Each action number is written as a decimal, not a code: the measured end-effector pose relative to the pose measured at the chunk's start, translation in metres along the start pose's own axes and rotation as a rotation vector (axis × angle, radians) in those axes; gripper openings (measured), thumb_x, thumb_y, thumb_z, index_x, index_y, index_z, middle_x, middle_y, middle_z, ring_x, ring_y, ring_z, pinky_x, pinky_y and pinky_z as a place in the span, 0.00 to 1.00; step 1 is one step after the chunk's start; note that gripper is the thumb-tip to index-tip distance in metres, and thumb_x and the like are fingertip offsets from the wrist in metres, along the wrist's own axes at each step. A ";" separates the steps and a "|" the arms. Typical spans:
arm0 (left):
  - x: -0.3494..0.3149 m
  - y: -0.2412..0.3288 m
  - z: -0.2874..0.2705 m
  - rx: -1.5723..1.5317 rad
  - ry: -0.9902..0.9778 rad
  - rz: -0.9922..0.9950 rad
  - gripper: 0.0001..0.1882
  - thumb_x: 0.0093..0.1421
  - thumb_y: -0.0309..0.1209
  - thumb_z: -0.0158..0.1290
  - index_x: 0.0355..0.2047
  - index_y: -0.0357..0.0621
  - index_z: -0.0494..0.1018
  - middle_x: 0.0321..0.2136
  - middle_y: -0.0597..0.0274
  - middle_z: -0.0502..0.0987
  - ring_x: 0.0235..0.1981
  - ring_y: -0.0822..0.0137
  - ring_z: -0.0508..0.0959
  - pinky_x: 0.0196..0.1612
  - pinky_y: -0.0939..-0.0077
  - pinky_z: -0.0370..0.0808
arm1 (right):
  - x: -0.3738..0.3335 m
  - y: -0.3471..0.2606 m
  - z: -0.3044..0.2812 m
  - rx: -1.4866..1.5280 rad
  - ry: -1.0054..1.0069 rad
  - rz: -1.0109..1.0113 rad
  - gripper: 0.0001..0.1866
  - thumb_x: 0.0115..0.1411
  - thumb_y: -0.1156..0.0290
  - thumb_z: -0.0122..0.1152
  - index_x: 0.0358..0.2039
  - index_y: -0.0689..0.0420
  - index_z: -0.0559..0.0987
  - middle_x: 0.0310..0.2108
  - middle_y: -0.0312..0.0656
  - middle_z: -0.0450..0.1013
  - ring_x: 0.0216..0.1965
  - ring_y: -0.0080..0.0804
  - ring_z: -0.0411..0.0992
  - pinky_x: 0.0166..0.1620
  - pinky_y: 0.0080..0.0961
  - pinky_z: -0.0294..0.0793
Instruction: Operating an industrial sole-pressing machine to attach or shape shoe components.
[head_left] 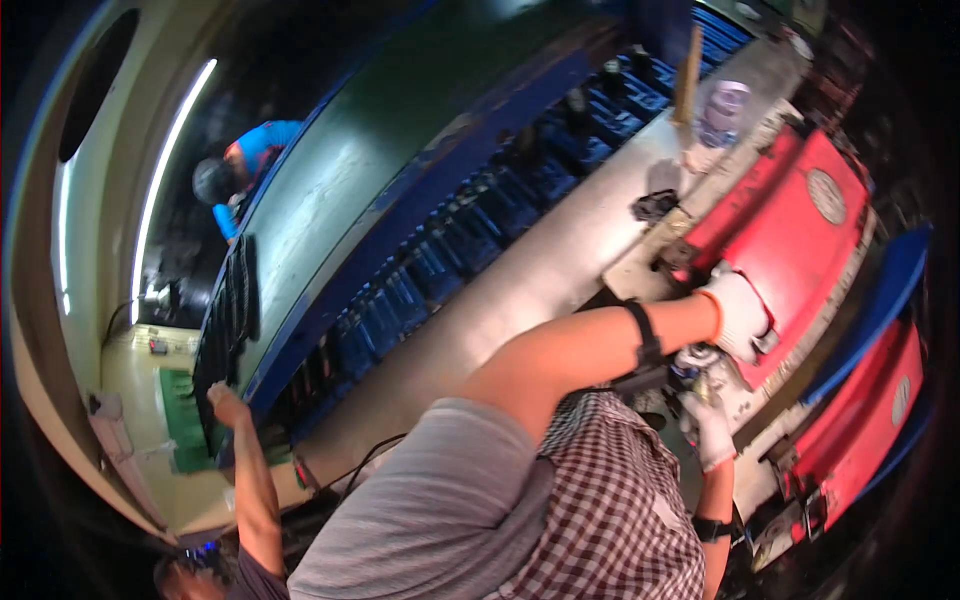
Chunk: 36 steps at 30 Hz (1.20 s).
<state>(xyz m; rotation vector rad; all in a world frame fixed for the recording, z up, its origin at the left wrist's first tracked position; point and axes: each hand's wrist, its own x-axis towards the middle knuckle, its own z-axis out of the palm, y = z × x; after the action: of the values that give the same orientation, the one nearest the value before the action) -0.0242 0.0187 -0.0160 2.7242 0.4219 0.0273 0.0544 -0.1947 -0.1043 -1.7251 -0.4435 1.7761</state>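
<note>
My left hand (pixel 738 312), in a white glove, lies against the red machine cover (pixel 800 235) with a round pale badge. Its fingers are bent away and blurred, so their grip does not show. Just below it, my right hand (pixel 712 432), also gloved in white, has its fingers closed by a cluster of small metal parts (pixel 697 358). What sits in those fingers is too small and blurred to name. Dark bands circle both of my forearms. A checked garment (pixel 610 500) covers my front, beside my grey sleeve (pixel 430 490).
A second red machine (pixel 870 420) stands at right, near a blue curved panel (pixel 880 300). Along the long grey bench (pixel 520 290) lie a small black object (pixel 655 205) and a clear container (pixel 722 110). Blue racks (pixel 430 265) line its far side. Two other people work at left; one hand (pixel 230 405) reaches toward black strips.
</note>
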 end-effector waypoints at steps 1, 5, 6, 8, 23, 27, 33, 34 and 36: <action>0.000 -0.002 0.008 -0.020 0.017 0.017 0.21 0.48 0.54 0.59 0.24 0.50 0.85 0.21 0.55 0.82 0.25 0.51 0.84 0.31 0.53 0.79 | 0.000 0.003 0.004 0.033 0.015 -0.020 0.19 0.64 0.63 0.65 0.52 0.54 0.73 0.19 0.29 0.68 0.14 0.18 0.62 0.15 0.17 0.54; 0.000 -0.006 0.018 -0.027 0.003 -0.015 0.20 0.44 0.53 0.62 0.25 0.50 0.85 0.21 0.56 0.82 0.26 0.51 0.84 0.31 0.53 0.79 | 0.005 0.015 0.016 0.134 -0.058 -0.029 0.14 0.66 0.56 0.60 0.27 0.47 0.73 0.14 0.28 0.63 0.12 0.19 0.55 0.16 0.20 0.49; -0.001 -0.006 0.018 -0.012 0.021 -0.020 0.20 0.44 0.54 0.63 0.25 0.51 0.85 0.21 0.57 0.83 0.26 0.52 0.84 0.31 0.53 0.79 | 0.009 0.019 0.035 0.151 -0.005 0.023 0.18 0.68 0.52 0.57 0.23 0.46 0.71 0.14 0.29 0.64 0.12 0.20 0.56 0.17 0.20 0.49; 0.003 -0.010 0.028 -0.020 0.039 -0.004 0.21 0.44 0.55 0.64 0.25 0.51 0.85 0.21 0.57 0.83 0.26 0.52 0.84 0.31 0.52 0.78 | 0.014 0.013 0.064 0.083 -0.103 -0.081 0.19 0.68 0.49 0.56 0.24 0.47 0.72 0.15 0.30 0.66 0.13 0.20 0.58 0.18 0.20 0.51; 0.000 -0.001 -0.022 -0.023 0.096 0.147 0.18 0.56 0.49 0.56 0.27 0.48 0.83 0.22 0.50 0.81 0.27 0.49 0.84 0.33 0.52 0.80 | 0.038 -0.029 0.082 -0.666 -0.326 -0.365 0.21 0.64 0.62 0.62 0.52 0.63 0.79 0.43 0.41 0.80 0.38 0.33 0.77 0.41 0.32 0.79; 0.003 0.014 -0.100 0.000 0.079 0.169 0.17 0.61 0.48 0.54 0.35 0.48 0.79 0.26 0.54 0.82 0.30 0.54 0.84 0.35 0.57 0.80 | -0.010 -0.059 0.049 -0.364 -0.330 -0.157 0.29 0.71 0.52 0.60 0.62 0.60 0.73 0.43 0.42 0.79 0.42 0.28 0.77 0.43 0.27 0.80; 0.035 0.015 -0.175 -0.092 0.799 0.573 0.20 0.57 0.37 0.63 0.48 0.45 0.79 0.41 0.53 0.81 0.45 0.48 0.80 0.50 0.58 0.76 | -0.005 -0.101 -0.002 -0.084 0.146 -0.536 0.26 0.70 0.57 0.62 0.63 0.57 0.73 0.40 0.39 0.77 0.43 0.28 0.77 0.48 0.26 0.78; 0.042 0.003 -0.178 -0.069 0.914 0.694 0.26 0.56 0.36 0.64 0.55 0.42 0.76 0.50 0.48 0.78 0.54 0.42 0.76 0.59 0.54 0.73 | 0.013 -0.106 -0.009 -0.149 0.342 -0.637 0.28 0.68 0.58 0.64 0.63 0.59 0.72 0.44 0.46 0.77 0.48 0.36 0.77 0.54 0.33 0.77; 0.033 0.002 -0.185 0.101 0.976 0.515 0.29 0.54 0.37 0.66 0.56 0.44 0.77 0.57 0.43 0.76 0.59 0.37 0.74 0.61 0.49 0.71 | 0.040 -0.132 -0.013 -0.499 0.841 -0.788 0.38 0.62 0.53 0.68 0.67 0.60 0.68 0.55 0.59 0.73 0.60 0.52 0.71 0.64 0.41 0.69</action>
<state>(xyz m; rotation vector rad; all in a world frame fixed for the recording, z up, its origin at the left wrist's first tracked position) -0.0062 0.0949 0.1547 2.6473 -0.0625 1.5202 0.0943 -0.0721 -0.0530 -2.0197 -1.0372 0.3379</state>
